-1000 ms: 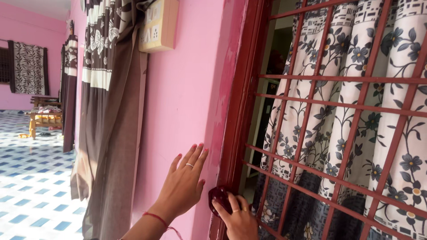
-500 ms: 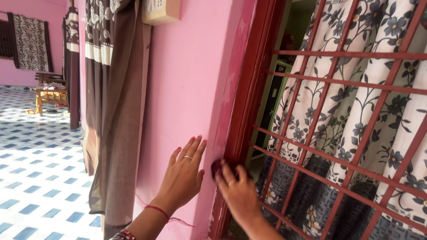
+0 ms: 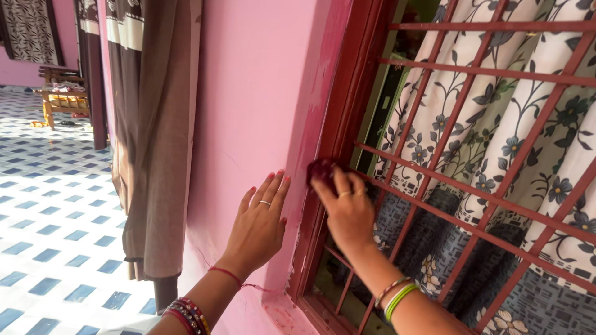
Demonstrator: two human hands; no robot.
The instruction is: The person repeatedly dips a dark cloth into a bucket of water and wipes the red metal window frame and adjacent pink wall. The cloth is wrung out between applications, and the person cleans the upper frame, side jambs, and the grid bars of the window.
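I see a small dark red cloth bunched against the red window frame, about halfway up its left post, where a grille bar meets it. My right hand has its fingers closed over the cloth and presses it to the wood. My left hand lies flat and spread on the pink wall just left of the frame, fingers pointing up, holding nothing.

Inside the frame, the red grille crosses in front of a white flowered curtain. Left of the frame, past the strip of wall, a brown curtain hangs to the blue-and-white tiled floor, and well beyond it stands a small wooden stand.

As for progress, I judge the wiping to be mid-way: the cloth sits at the middle of the post, with the upper stretch above it and the grille bars to the right apparently not yet reached. I cannot tell from the sheen which parts are already clean.
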